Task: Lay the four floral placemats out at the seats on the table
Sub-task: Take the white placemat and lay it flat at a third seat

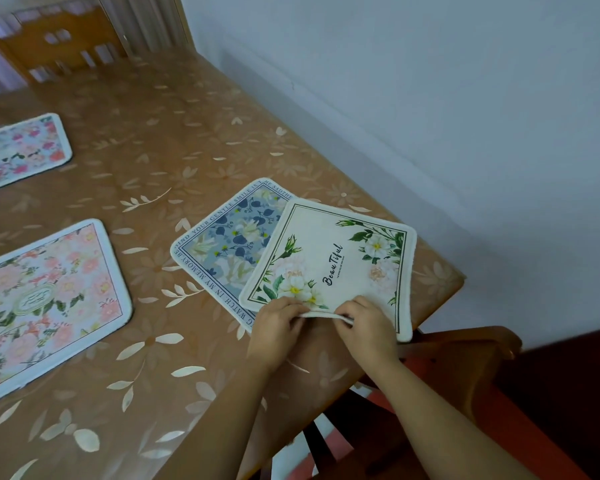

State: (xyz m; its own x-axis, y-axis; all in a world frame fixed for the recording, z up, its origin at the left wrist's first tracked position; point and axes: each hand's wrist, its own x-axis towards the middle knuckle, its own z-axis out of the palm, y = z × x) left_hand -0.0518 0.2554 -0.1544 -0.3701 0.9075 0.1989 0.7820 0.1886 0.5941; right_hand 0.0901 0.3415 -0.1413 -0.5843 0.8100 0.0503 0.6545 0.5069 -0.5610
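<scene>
A cream placemat point(333, 258) with white flowers and the word "Beautiful" lies skewed on top of a blue floral placemat point(222, 240) near the table's right corner. My left hand point(274, 330) and my right hand point(364, 327) both pinch the cream mat's near edge, which is lifted a little. One pink floral placemat point(45, 299) lies flat at the left. Another pink floral placemat point(18, 150) lies farther back on the left, cut off by the frame.
The table point(160, 133) has a tan cloth with a leaf print under clear film. A grey wall runs along its right side. A wooden chair point(465, 368) with a red seat stands at the near right corner, and another chair point(59, 43) at the far end.
</scene>
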